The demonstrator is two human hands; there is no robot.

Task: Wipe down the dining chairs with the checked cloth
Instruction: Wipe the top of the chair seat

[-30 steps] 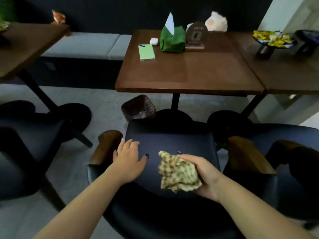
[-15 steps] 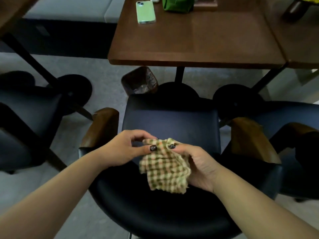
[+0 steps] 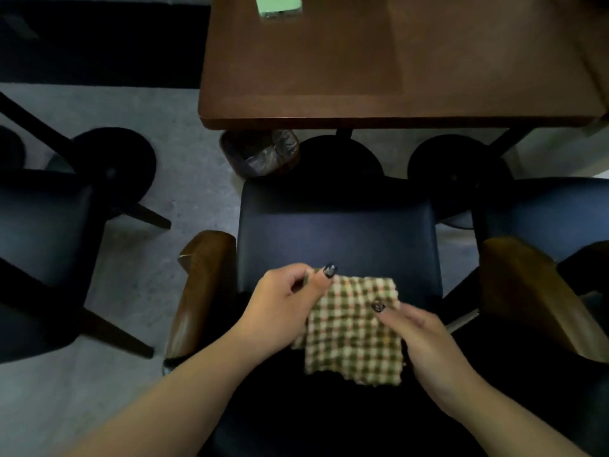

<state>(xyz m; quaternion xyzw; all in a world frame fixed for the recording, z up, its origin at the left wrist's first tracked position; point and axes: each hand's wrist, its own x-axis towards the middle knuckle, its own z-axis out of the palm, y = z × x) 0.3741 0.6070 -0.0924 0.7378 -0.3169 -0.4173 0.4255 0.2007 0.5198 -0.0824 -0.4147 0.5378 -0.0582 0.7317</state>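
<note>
You are pinching the checked cloth [image 3: 354, 328] with both hands, left hand [image 3: 283, 308] and right hand [image 3: 418, 338], so be spreading it flat before pressing onto the near chair [image 3: 336, 232] seat.

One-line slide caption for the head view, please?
Both hands, left and right, spread the checked cloth over the dark chair seat.

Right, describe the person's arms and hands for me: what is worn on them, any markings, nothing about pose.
Both forearms are bare, with no sleeve in view. No watch, bracelet or ring shows on the left hand or the right hand. The one marking is dark, glossy nail polish, seen on one nail of each hand. Both arms run off the bottom edge, so anything worn higher up is out of view.
</note>
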